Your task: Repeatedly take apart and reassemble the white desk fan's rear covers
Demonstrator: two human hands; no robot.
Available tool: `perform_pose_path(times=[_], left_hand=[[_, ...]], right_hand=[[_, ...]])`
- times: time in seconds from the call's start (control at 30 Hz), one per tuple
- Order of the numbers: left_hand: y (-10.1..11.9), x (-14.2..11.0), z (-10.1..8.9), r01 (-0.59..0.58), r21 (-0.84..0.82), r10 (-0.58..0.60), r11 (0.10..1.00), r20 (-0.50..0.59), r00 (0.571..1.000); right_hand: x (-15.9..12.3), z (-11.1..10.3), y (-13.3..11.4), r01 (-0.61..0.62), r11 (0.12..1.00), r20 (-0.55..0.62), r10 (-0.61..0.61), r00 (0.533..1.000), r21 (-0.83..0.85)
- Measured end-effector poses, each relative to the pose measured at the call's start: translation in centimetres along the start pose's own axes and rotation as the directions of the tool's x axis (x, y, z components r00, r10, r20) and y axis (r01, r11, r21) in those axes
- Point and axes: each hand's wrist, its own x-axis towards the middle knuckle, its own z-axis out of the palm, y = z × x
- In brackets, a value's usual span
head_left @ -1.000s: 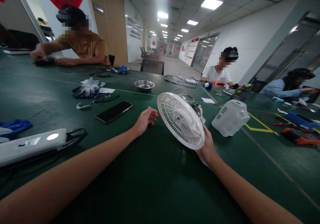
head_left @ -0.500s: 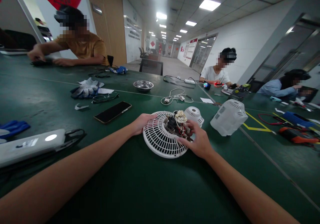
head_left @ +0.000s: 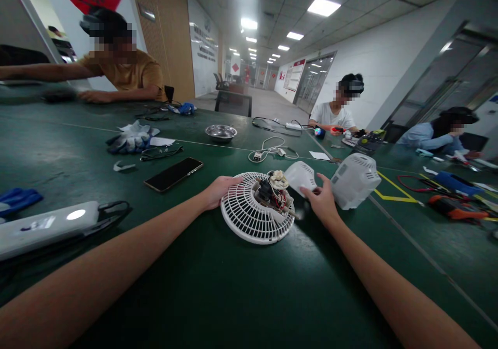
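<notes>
A round white fan grille (head_left: 243,219) lies on the green table with a motor (head_left: 268,193) and its coloured wires exposed on top. My left hand (head_left: 220,191) grips the grille's left rim, fingers partly hidden beneath it. Beyond the motor, a small white vented plastic cover (head_left: 299,175) is tipped at an angle. My right hand (head_left: 322,198) has thumb and fingers closed at the cover's right edge. A larger whitish plastic housing (head_left: 356,180) stands just right of that hand. From the motor's lower right, a short shaft sticks out.
Left of the grille lie a phone (head_left: 174,173), gloves (head_left: 132,139) and a white power strip (head_left: 50,224). Behind are a metal bowl (head_left: 221,133) and a white cable (head_left: 272,152). A multimeter (head_left: 453,206) lies at right. Several people sit around the table.
My right hand has left the motor and moved right to the small cover, which is now turned and tipped. My left hand stays on the grille's rim.
</notes>
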Motion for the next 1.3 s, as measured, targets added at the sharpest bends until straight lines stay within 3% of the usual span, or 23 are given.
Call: perform_pose_path(times=[0.1, 0.2, 0.27, 0.43, 0.63, 0.83, 1.3], left_hand=[[0.0, 0.1, -0.1, 0.001, 0.003, -0.001, 1.0, 0.009, 1.0], [0.0, 0.0, -0.2, 0.006, 0.006, -0.006, 1.0, 0.023, 1.0], [0.1, 0.0, -0.2, 0.011, 0.01, -0.011, 1.0, 0.032, 0.999], [0.1, 0.1, -0.4, 0.007, 0.026, -0.008, 1.0, 0.034, 0.999], [-0.1, 0.2, -0.5, 0.001, 0.033, -0.002, 0.999, 0.029, 1.0], [0.1, 0.0, 0.0, -0.006, 0.017, 0.006, 1.0, 0.013, 1.0], [0.2, 0.0, 0.1, -0.002, 0.006, 0.003, 1.0, -0.003, 1.0]], right_hand=[[-1.1, 0.3, -1.0, -0.221, 0.909, 0.168, 0.171, 0.971, 0.354], [-2.2, 0.5, -2.0, -0.411, 0.757, 0.374, 0.236, 0.897, 0.508], [-2.7, 0.7, -2.5, -0.472, 0.68, 0.427, 0.251, 0.869, 0.561], [-2.9, 1.0, -2.9, -0.514, 0.616, 0.464, 0.258, 0.847, 0.596], [-3.0, 0.8, -2.8, -0.516, 0.606, 0.475, 0.245, 0.845, 0.606], [-2.7, 0.7, -2.6, -0.571, 0.515, 0.517, 0.262, 0.815, 0.639], [-2.8, 0.7, -2.6, -0.566, 0.501, 0.527, 0.233, 0.817, 0.655]])
